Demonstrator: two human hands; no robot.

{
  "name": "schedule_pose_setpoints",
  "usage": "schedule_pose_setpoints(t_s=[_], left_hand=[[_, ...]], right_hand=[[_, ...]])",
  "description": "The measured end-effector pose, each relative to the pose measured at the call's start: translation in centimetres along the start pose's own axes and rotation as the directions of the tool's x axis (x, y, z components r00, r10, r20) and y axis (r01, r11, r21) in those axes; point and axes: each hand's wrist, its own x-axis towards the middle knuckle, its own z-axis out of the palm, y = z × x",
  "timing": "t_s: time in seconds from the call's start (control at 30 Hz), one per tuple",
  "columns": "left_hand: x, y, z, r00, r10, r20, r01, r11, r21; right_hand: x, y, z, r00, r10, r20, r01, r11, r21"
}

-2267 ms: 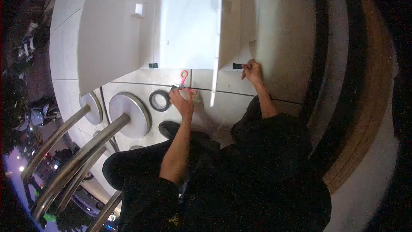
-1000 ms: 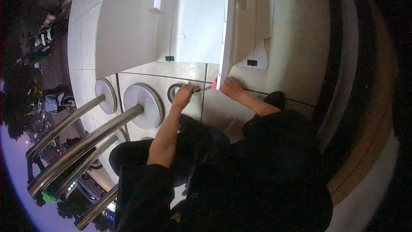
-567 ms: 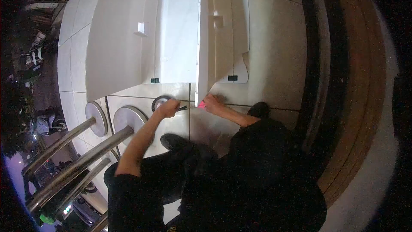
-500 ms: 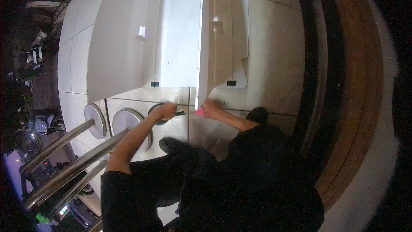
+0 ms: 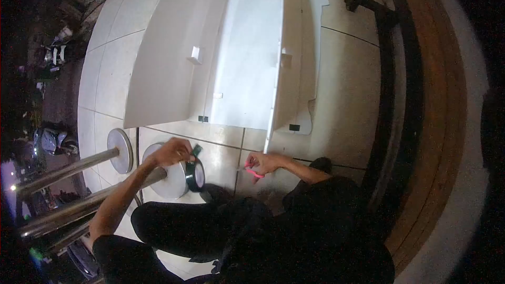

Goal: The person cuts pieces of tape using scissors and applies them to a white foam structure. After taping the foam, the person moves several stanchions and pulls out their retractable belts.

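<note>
Left of my left hand [image 5: 172, 152] I see metal posts [image 5: 79, 166] on round bases [image 5: 119, 140], a motorcycle [image 5: 55, 140] farther out. Well right of my right hand [image 5: 264, 163], a wooden surface [image 5: 442, 142] runs beyond dark rails [image 5: 414, 94].

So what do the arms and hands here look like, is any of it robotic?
Nothing robotic shows: both are human. The left hand and right hand wear no gloves, and both forearms are uncovered. The left sleeve is black and ends near the elbow; the right sleeve is black too. No cables or markings can be made out on them.
</note>
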Motion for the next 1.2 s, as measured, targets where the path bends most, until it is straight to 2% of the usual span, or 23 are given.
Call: schedule_pose_setpoints(t_s=[0.03,0.1,0.13,0.23,0.27,0.3,0.33,0.37,0.4,0.47,0.5,0.53,0.57,0.6,0.67,0.7,0.73,0.77,0.87,0.93,0.97,1.1,1.2], left_hand=[[-0.8,-0.6,-0.8,0.986,0.132,-0.103,-0.137,0.99,-0.039],[-4.1,2.9,-1.8,0.903,0.252,-0.347,-0.335,0.92,-0.205],[-6.2,4.0,-2.3,0.79,0.306,-0.531,-0.363,0.932,-0.003],[-11.9,5.6,-2.8,0.306,0.495,-0.813,-0.331,0.856,0.397],[-13.4,4.8,-3.9,0.08,0.641,-0.764,-0.266,0.752,0.603],[-15.3,3.4,-5.4,-0.059,0.658,-0.751,-0.171,0.735,0.657],[-16.4,4.0,-5.5,-0.146,0.625,-0.766,-0.269,0.72,0.639],[-19.5,1.1,-8.0,0.02,0.582,-0.813,-0.369,0.76,0.535],[-19.6,2.6,-7.8,0.011,0.595,-0.804,-0.375,0.747,0.548],[-20.6,6.7,-5.6,-0.161,0.635,-0.755,-0.538,0.585,0.607],[-21.5,7.6,-4.9,-0.021,0.454,-0.891,-0.765,0.566,0.306],[-23.1,3.9,-6.5,-0.173,0.705,-0.688,-0.328,0.617,0.715],[-21.7,12.3,-1.0,-0.075,0.675,-0.734,-0.224,0.706,0.672],[-21.5,7.3,-2.5,-0.344,0.522,-0.78,-0.068,0.815,0.576],[-20.4,8.9,-0.3,-0.219,0.451,-0.865,-0.443,0.744,0.5],[-20.1,9.2,0.4,-0.155,0.416,-0.896,-0.494,0.753,0.435],[-19.5,11.4,1.8,-0.061,0.476,-0.877,-0.642,0.654,0.4],[-20.0,11.7,0.5,0.045,0.471,-0.881,-0.656,0.679,0.33],[-19.6,11.2,1.1,0.097,0.527,-0.844,-0.639,0.683,0.353],[-19.9,11.2,1.4,0.106,0.529,-0.842,-0.657,0.673,0.34],[-20.1,11.2,1.7,0.108,0.516,-0.85,-0.681,0.661,0.315],[-19.8,12.0,2.2,0.081,0.543,-0.836,-0.74,0.595,0.315],[-19.2,11.9,1.8,-0.002,0.577,-0.817,-0.695,0.587,0.416]], right_hand=[[0.3,-1.3,-0.2,1.0,-0.003,0.017,0.003,1.0,-0.003],[2.0,-3.6,0.0,0.915,-0.057,0.399,-0.07,0.953,0.296],[2.1,-5.6,-0.1,0.888,-0.1,0.449,-0.099,0.912,0.399],[2.3,-12.9,-1.2,0.792,-0.271,0.546,0.033,0.914,0.405],[2.1,-15.8,-1.8,0.747,-0.297,0.595,0.045,0.915,0.4],[2.0,-18.1,-2.4,0.688,-0.357,0.631,0.068,0.898,0.434],[1.7,-20.0,-2.9,0.62,-0.417,0.664,0.088,0.878,0.47],[0.7,-22.6,-3.8,0.634,-0.412,0.655,0.102,0.883,0.458],[-0.3,-25.4,-4.7,0.559,-0.451,0.696,0.13,0.877,0.463],[-0.5,-27.4,-4.9,0.455,-0.483,0.748,0.159,0.871,0.465],[-0.5,-27.7,-4.6,0.485,-0.494,0.722,0.137,0.858,0.495],[-0.3,-27.8,-4.0,0.489,-0.499,0.715,0.101,0.847,0.522],[-0.4,-27.4,-3.5,0.553,-0.465,0.692,0.049,0.847,0.53],[-0.6,-26.9,-3.0,0.603,-0.42,0.679,-0.009,0.847,0.532],[-1.3,-26.6,-2.7,0.57,-0.346,0.745,-0.105,0.869,0.484],[-2.0,-27.3,-2.8,0.564,-0.377,0.735,0.007,0.892,0.452],[-2.8,-28.5,-3.4,0.582,-0.313,0.75,0.045,0.934,0.355],[-3.4,-31.4,-4.9,0.629,-0.33,0.704,0.108,0.934,0.342],[-5.0,-37.2,-7.5,0.831,-0.281,0.481,0.2,0.956,0.214],[-3.6,-40.4,-9.3,0.886,-0.382,0.261,0.438,0.876,-0.205],[-2.8,-42.0,-10.1,0.911,-0.373,0.175,0.412,0.845,-0.341],[-0.1,-46.5,-12.8,0.89,-0.427,0.161,0.416,0.615,-0.67],[1.4,-47.3,-13.2,0.883,-0.421,0.207,0.443,0.603,-0.663]])
